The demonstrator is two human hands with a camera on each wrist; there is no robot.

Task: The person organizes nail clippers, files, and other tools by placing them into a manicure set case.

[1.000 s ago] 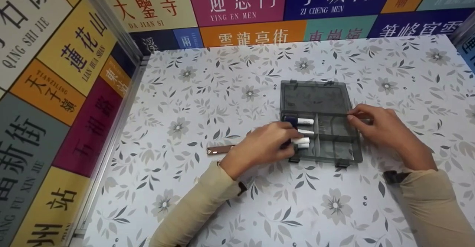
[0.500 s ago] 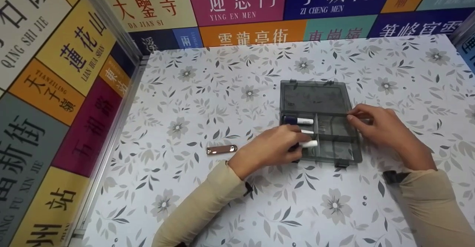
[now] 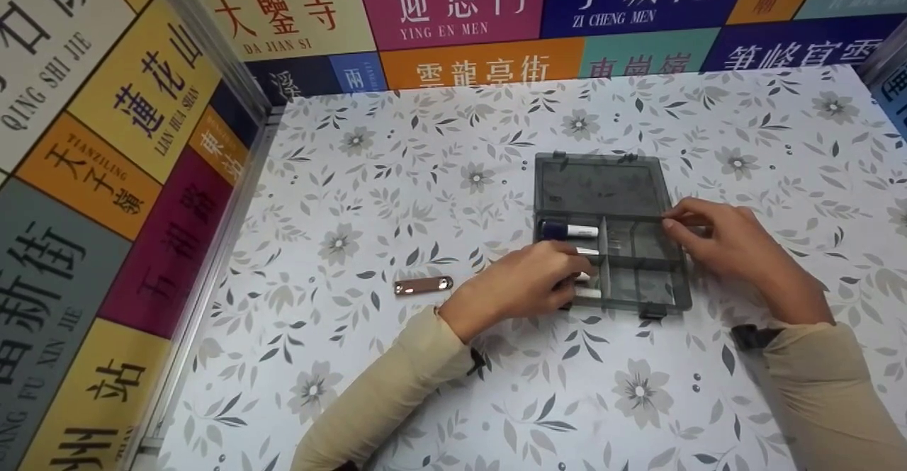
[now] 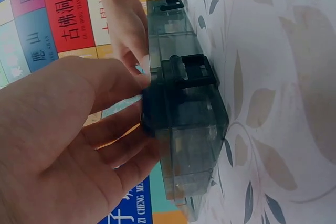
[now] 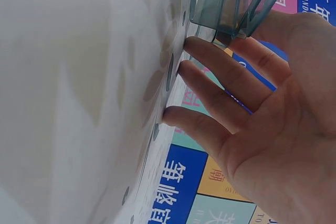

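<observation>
A smoky transparent divided box (image 3: 655, 287) lies on the table with its lid (image 3: 599, 184) folded back. Over its near-left compartment, my left hand (image 3: 521, 280) grips a small dark-blue bottle (image 4: 151, 109) between thumb and fingers. Two white ends (image 3: 589, 292) show just past those fingertips; which belongs to the held bottle I cannot tell. A dark-blue bottle with a white end (image 3: 568, 230) lies in the far-left compartment, with another white piece (image 3: 587, 251) nearer. My right hand (image 3: 737, 248) pinches the box's right edge, its other fingers (image 5: 197, 121) reaching down to the table.
Left of the box, behind my left wrist, lies a flat brown piece with shiny ends (image 3: 423, 285), resembling nail clippers. Thin metallic pieces (image 3: 615, 234) show in a right-hand compartment. Walls with coloured sign panels (image 3: 460, 3) bound the flower-patterned table (image 3: 397, 173) behind and left.
My left hand has shifted slightly right and lowered a white-ended bottle into the near-left compartment. The brown piece is now fully uncovered. My right hand stays at the box's edge.
</observation>
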